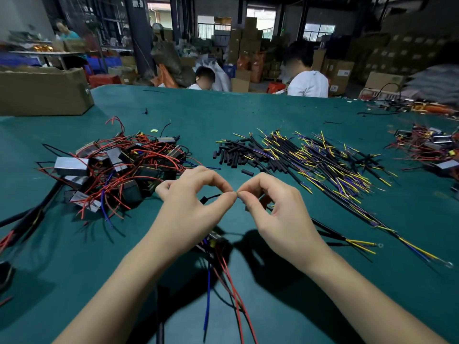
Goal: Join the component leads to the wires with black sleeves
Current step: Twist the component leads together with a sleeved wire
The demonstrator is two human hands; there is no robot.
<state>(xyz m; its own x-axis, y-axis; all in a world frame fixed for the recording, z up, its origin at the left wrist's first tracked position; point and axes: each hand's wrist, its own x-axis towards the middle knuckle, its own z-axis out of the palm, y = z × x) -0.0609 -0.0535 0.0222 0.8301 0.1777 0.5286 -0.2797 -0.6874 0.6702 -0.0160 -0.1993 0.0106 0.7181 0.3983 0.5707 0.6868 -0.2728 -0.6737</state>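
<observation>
Slippage is the likely fault — a thin black lead is pinched between left hand and right hand, both grips closed, above the worktop; sleeves lie at twelve o'clock.

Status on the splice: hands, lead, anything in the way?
Left hand pinches thin black lead; right hand pinches at the same joint. Fingertips meet, joint hidden. Black sleeves lie beyond. Nothing blocking.

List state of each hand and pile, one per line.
Left hand: pinching a thin black wire.
Right hand: pinching at the same joint.
Component pile: loose, tangled.
Black sleeves: loose heap.
Wire bundle: spread on the table.
</observation>
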